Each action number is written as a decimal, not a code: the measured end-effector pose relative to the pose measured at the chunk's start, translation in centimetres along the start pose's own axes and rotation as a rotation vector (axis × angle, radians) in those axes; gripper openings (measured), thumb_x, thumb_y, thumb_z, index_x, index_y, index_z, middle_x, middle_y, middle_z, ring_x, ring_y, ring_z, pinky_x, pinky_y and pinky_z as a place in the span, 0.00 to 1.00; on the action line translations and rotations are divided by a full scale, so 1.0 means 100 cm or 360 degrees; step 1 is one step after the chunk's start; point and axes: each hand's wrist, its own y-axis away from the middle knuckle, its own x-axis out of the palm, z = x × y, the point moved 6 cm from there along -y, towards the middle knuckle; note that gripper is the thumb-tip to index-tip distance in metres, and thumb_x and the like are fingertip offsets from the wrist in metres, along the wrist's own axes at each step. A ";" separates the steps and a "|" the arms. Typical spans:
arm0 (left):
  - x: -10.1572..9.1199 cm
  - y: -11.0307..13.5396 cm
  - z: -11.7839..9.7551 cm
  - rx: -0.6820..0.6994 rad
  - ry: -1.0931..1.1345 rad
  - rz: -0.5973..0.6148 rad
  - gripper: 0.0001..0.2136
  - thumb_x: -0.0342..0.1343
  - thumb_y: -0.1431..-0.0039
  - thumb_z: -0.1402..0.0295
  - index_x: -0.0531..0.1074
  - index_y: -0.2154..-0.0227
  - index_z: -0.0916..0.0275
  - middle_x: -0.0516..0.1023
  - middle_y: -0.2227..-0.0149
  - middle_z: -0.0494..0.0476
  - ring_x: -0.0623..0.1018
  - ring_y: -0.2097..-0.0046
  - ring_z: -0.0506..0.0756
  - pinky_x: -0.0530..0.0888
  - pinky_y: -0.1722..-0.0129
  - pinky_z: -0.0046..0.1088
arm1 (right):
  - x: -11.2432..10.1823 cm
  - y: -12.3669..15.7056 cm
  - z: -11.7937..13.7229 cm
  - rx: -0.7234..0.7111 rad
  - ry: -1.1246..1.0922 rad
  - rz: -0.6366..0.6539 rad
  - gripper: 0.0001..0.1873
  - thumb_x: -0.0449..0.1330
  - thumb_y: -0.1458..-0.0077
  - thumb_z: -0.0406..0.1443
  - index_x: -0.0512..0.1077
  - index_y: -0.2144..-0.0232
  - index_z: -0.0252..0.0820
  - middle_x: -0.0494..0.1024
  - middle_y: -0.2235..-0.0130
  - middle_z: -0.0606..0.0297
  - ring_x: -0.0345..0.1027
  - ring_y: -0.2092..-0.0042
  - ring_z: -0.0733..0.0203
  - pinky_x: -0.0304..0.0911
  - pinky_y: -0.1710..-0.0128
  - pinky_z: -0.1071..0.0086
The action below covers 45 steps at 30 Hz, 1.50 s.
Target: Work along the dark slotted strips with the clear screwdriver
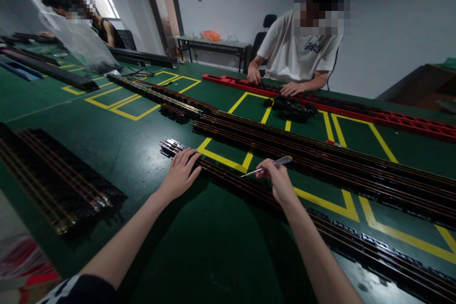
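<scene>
A long black strip with copper-coloured metal rails (228,178) runs across the green table in front of me. My left hand (181,173) rests on it near its far left end, fingers stretched out and lying flat. In my right hand (278,178) is a thin screwdriver (285,160) with a clear handle, pinched between thumb and fingers. Its shaft slants down to the left, and the tip is at the strip, to the right of my left hand. Whether the tip touches a screw is too small to tell.
Several similar strips (302,145) lie just beyond; more strips (53,175) lie at left. Across the green table (142,152), marked with yellow tape, a person (299,52) works at a red rail (374,116) beside a black heap of parts (294,108). A plastic bag (83,42) stands far left.
</scene>
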 end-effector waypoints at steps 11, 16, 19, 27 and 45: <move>0.001 0.000 0.001 -0.0012 0.0011 -0.0020 0.17 0.40 0.36 0.63 0.59 0.46 0.58 0.64 0.45 0.61 0.60 0.41 0.61 0.58 0.41 0.47 | 0.000 0.000 0.000 -0.0005 0.0008 0.0003 0.08 0.60 0.64 0.38 0.71 0.87 0.40 0.70 0.84 0.67 0.64 0.81 0.67 0.64 0.77 0.72; 0.000 0.000 0.001 -0.0014 0.0015 -0.0009 0.18 0.39 0.36 0.62 0.59 0.46 0.58 0.64 0.44 0.61 0.60 0.40 0.61 0.57 0.41 0.47 | 0.000 0.000 0.001 0.0001 -0.0002 0.0008 0.08 0.60 0.65 0.38 0.70 0.87 0.40 0.70 0.84 0.67 0.64 0.80 0.67 0.64 0.76 0.72; 0.000 0.000 0.000 -0.0016 0.0011 -0.0006 0.18 0.39 0.36 0.62 0.60 0.46 0.59 0.64 0.45 0.61 0.59 0.40 0.61 0.57 0.41 0.47 | 0.000 0.000 0.001 0.0002 -0.0020 -0.0004 0.09 0.60 0.65 0.38 0.70 0.88 0.39 0.70 0.84 0.68 0.64 0.81 0.67 0.64 0.77 0.73; 0.000 0.000 0.000 -0.0006 0.0000 -0.0011 0.18 0.39 0.35 0.62 0.59 0.46 0.59 0.64 0.45 0.62 0.59 0.40 0.61 0.58 0.41 0.47 | 0.001 0.002 0.001 0.0020 -0.0028 0.0007 0.09 0.60 0.65 0.38 0.71 0.88 0.40 0.70 0.84 0.68 0.64 0.80 0.67 0.64 0.76 0.73; 0.002 0.001 0.002 0.0041 -0.0027 -0.0066 0.17 0.39 0.35 0.62 0.58 0.45 0.58 0.64 0.45 0.61 0.60 0.41 0.62 0.59 0.42 0.48 | 0.000 -0.001 -0.002 -0.0013 -0.0031 -0.0004 0.09 0.60 0.65 0.39 0.71 0.87 0.40 0.70 0.85 0.68 0.63 0.81 0.67 0.63 0.77 0.73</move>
